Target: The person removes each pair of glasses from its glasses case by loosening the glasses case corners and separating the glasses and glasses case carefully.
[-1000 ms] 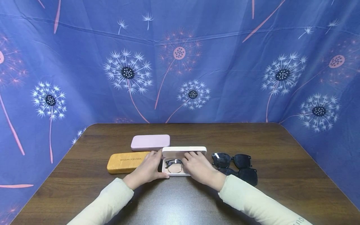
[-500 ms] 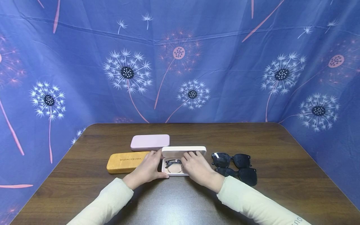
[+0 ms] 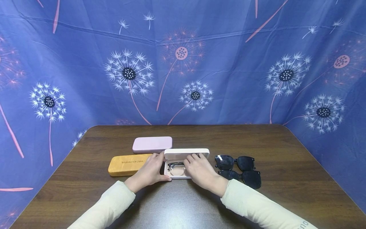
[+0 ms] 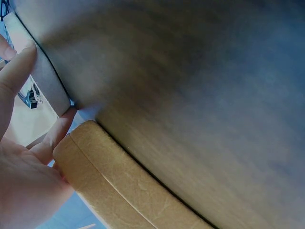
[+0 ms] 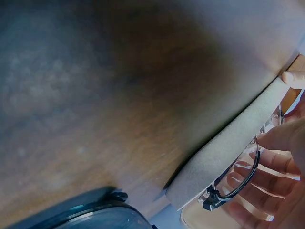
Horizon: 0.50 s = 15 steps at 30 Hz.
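Observation:
An open white glasses case [image 3: 187,153] stands mid-table, lid tilted up at the back. My left hand [image 3: 150,170] grips its left end, the thumb at the front corner and the fingers toward the back; the left wrist view shows that thumb on the case's front wall [image 4: 50,78]. Inside lie clear eyeglasses [image 3: 177,169] with a dark upper rim. My right hand [image 3: 201,171] reaches into the case's right half and pinches the eyeglasses near the bridge, thumb in front and fingers behind the lens, as the right wrist view shows. It hides their right half in the head view.
A yellow glasses case [image 3: 128,165] lies against the left hand's outer side. Behind it is a closed lilac case [image 3: 152,144]. Right of the white case lie two pairs of black sunglasses, the rear pair [image 3: 246,163] and the front pair [image 3: 252,179], close to the right wrist.
My right hand has shifted very slightly left inside the case, with the eyeglasses staying in nearly the same place. The left hand has kept its hold.

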Tool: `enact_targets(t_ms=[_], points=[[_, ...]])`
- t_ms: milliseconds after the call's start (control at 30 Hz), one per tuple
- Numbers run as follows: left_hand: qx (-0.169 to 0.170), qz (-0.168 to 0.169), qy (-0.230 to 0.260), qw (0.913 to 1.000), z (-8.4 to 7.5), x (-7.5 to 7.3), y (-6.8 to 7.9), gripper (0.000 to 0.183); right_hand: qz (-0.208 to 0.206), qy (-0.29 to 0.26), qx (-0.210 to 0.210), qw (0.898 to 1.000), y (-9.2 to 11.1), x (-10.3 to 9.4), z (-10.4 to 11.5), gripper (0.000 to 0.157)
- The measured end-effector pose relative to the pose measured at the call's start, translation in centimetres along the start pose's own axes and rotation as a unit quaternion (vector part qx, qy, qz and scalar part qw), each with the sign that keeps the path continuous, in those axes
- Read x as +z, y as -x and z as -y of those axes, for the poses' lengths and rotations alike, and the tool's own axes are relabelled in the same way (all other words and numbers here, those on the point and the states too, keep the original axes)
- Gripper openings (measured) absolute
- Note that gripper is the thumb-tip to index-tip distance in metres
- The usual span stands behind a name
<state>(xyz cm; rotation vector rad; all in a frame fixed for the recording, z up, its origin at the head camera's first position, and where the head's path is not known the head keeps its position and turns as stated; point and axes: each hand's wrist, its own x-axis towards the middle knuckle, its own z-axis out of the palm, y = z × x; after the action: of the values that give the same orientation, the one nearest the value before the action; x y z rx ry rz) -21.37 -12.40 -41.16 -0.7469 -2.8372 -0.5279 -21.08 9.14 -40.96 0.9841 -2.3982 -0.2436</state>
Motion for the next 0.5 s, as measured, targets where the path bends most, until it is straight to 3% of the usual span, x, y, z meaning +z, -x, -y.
enact_targets(t_ms=[500], points=[[0.002,-0.001,-0.002,1.0,0.1,0.07,0.01,0.092,-0.012,-0.032,0.011,0.999,-0.14,-0.42,0.14,0.019]])
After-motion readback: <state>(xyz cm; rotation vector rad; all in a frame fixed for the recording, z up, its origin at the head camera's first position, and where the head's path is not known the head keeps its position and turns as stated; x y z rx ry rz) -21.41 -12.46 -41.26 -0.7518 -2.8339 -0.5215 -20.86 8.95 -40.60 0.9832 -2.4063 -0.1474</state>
